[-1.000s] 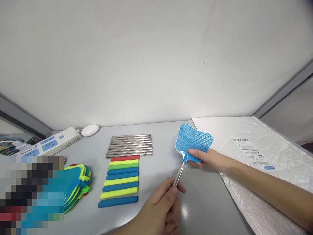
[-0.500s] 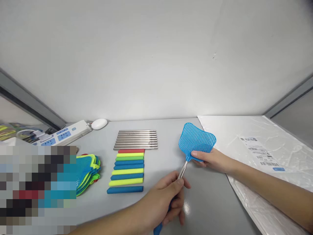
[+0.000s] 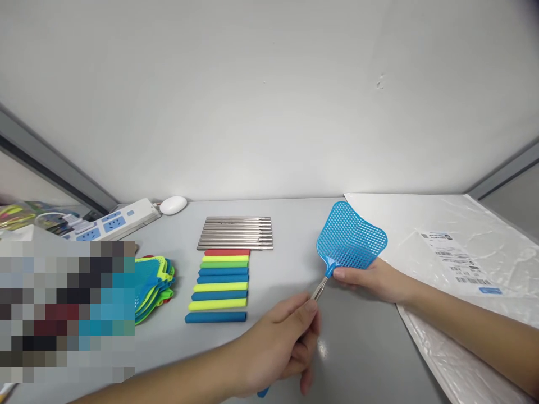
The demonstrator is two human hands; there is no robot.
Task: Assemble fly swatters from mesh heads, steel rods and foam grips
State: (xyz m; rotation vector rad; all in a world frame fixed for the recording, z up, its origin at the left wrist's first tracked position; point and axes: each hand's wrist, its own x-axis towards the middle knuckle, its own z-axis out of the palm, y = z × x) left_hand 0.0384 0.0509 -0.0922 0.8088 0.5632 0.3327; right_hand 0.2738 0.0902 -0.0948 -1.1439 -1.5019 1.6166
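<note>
A blue fly swatter (image 3: pixel 351 235) with a perforated head slants over the table between my hands. My left hand (image 3: pixel 290 345) is closed around its metal rod, and a bit of the blue handle shows below that hand. My right hand (image 3: pixel 377 280) pinches the base of the blue head, thumb on top; its other fingers are mostly hidden behind. To the left lies a row of metal rods (image 3: pixel 236 233). Below them is a column of red, yellow, green and blue handle sleeves (image 3: pixel 221 287). A stack of blue, yellow and green swatter heads (image 3: pixel 154 286) sits further left.
A white power strip (image 3: pixel 120 221) and a white oval object (image 3: pixel 173 205) lie at the back left. A white plastic mailer with a label (image 3: pixel 458 264) covers the right side. A blurred patch hides the lower left. A wall stands behind the table.
The swatter head has turned its face more toward me and shifted slightly up and right in view. My right thumb now sits nearer the head's neck. Both hands keep hold.
</note>
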